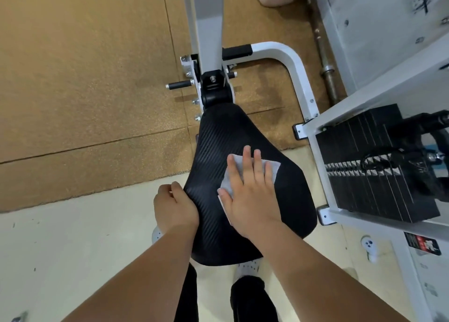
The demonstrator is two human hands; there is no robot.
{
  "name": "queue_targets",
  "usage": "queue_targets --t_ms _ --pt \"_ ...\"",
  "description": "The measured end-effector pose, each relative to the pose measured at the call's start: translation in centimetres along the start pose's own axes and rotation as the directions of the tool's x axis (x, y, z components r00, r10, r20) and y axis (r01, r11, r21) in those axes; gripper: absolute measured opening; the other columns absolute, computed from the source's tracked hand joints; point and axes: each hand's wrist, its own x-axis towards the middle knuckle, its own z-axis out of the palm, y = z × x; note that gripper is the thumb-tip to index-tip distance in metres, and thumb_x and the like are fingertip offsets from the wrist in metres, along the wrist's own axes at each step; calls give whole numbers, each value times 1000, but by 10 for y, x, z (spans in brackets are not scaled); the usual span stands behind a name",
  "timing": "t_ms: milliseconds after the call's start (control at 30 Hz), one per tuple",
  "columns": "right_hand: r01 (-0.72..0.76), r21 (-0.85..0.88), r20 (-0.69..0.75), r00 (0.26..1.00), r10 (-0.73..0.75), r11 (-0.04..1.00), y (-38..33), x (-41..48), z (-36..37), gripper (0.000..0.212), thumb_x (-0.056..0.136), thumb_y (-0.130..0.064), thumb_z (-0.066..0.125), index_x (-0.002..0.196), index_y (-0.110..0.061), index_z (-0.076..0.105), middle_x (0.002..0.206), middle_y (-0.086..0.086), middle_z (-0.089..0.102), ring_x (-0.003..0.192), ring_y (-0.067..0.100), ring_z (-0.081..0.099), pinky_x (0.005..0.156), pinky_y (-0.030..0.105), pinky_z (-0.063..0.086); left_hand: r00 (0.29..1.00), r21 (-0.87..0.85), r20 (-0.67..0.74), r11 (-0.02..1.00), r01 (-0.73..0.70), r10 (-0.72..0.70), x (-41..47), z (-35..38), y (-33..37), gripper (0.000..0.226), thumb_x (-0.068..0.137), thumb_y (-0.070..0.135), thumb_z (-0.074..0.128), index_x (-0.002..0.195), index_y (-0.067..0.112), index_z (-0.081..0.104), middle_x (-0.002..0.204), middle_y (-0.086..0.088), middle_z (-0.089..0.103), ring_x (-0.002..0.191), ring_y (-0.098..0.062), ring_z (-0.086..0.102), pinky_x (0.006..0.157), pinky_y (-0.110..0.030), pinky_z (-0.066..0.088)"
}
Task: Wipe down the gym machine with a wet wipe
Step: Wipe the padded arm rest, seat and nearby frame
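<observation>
Wet white wipe (245, 173) lies pressed under the flat, spread right hand (250, 188) mid-seat on the black textured padded seat (218, 137); left hand (175, 207) clamps the seat's edge. Wiping is underway; next likely sweeps toward unwiped areas.

A gym interior is showing here: a white steel-framed weight machine (286, 61) with a black textured padded seat (218, 137) is standing beside a stack of black weight plates (369, 166), on brown speckled rubber floor tiles (85, 78).
</observation>
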Motion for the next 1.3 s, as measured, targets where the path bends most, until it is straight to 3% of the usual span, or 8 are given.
queue_targets --t_ms 300,433,533,700,833,967,1100,1300 --pt "122 -44 64 991 -119 992 41 -80 18 90 98 -69 33 164 -12 9 171 21 3 158 39 8 124 55 15 1000 49 19 999 8 -9 -1 0 1 54 96 52 26 99 11 59 101 -13 64 90 -33 59 87 -48 48" --pt "65 -6 55 996 -65 998 37 -2 -3 92 97 -72 24 164 -14 1 170 23 -9 158 39 -11 127 57 6 1000 102 7 995 7 -7 -2 0 -1 62 88 61 18 99 15 58 101 -9 64 86 -31 59 89 -51 49" --pt "114 -26 48 993 -112 993 29 79 -21 92 97 -72 16 163 -14 -11 168 20 -25 155 36 -24 127 54 -4 1000 78 -12 997 1 0 -1 1 -4 64 86 64 18 100 15 58 103 -9 64 87 -30 58 88 -50 48" --pt "266 -113 20 964 -265 958 23 135 -35 86 101 -67 12 164 -10 -1 171 16 -12 158 33 -15 128 52 -3 1000 38 -26 999 3 -2 1 4 -9 55 94 56 26 106 12 58 107 -10 62 94 -30 56 81 -41 38" --pt "318 -33 44 947 -317 947 26 93 -26 86 101 -63 16 164 -8 -3 172 14 -12 158 29 -16 128 48 -8 999 11 -49 1000 -2 3 1 5 -9 41 106 42 34 105 9 58 108 -12 62 98 -29 55 83 -38 35" --pt "411 -59 34 911 -410 909 47 -12 -5 89 101 -65 30 163 -3 14 172 18 2 159 33 -1 128 51 8 999 7 -51 1000 -7 7 2 6 -10 42 106 43 33 106 8 58 108 -12 62 100 -30 55 88 -40 38" --pt "381 -117 72 924 -374 917 86 -86 12 87 102 -64 32 162 -2 21 171 19 8 159 35 10 123 52 18 999 -2 -50 1000 -11 11 3 7 -10 43 105 42 34 102 7 58 102 -12 63 96 -31 57 84 -40 39" --pt "253 -99 31 968 -251 963 83 -22 -1 90 101 -66 27 163 -2 13 170 24 2 159 37 1 128 52 10 998 -12 -53 1000 -21 21 4 7 -11 49 97 49 31 97 8 58 100 -13 64 92 -33 58 83 -42 42"
